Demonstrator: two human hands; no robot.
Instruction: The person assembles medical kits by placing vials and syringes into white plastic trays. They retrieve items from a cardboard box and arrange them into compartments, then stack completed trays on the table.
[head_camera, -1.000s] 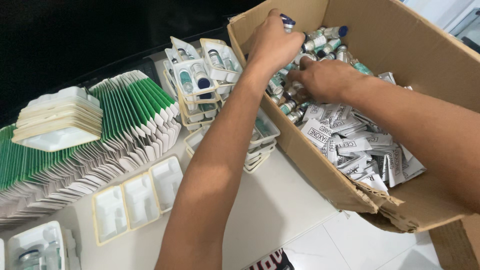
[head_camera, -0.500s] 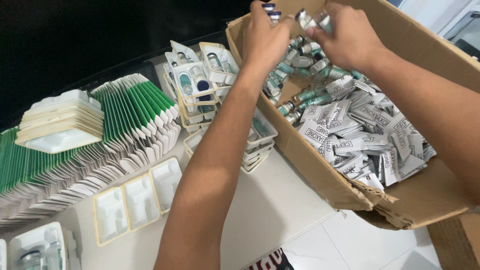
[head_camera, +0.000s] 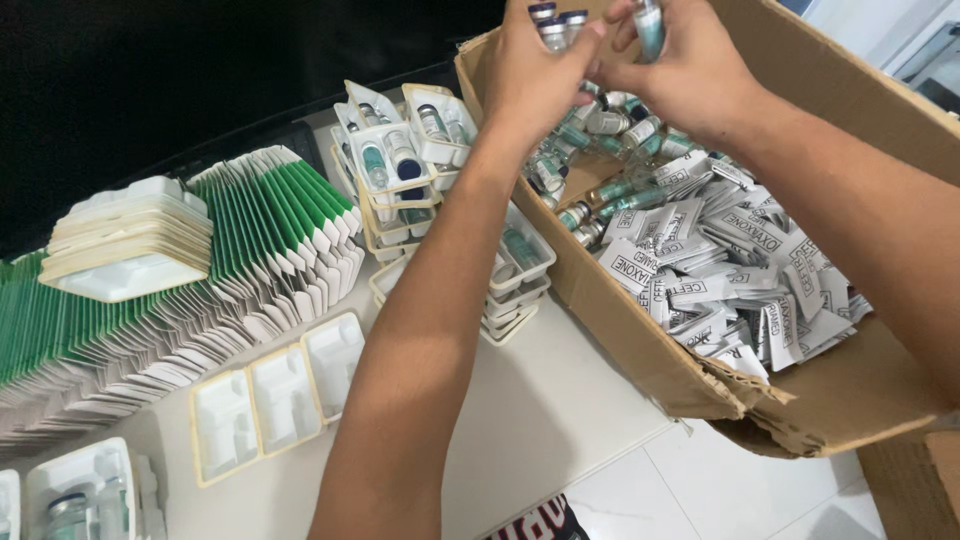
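Both hands are raised over the far end of a brown cardboard box (head_camera: 640, 340). My left hand (head_camera: 535, 75) grips several small glass vials (head_camera: 556, 25) with dark caps. My right hand (head_camera: 680, 70) pinches one green-tinted vial (head_camera: 648, 25) right beside them. In the box lie more loose vials (head_camera: 600, 190) at the far side and a heap of folded white paper leaflets (head_camera: 730, 270) nearer me.
White plastic blister trays holding vials (head_camera: 395, 165) are stacked beside the box on the white table (head_camera: 540, 420). A long fanned row of flat green-and-white cartons (head_camera: 200, 270) runs along the left. Empty trays (head_camera: 280, 395) lie near the front, another stack (head_camera: 125, 245) sits on the cartons.
Both hands have lifted out of the box's vial pile and come together higher up, now holding vials near the top of the view.
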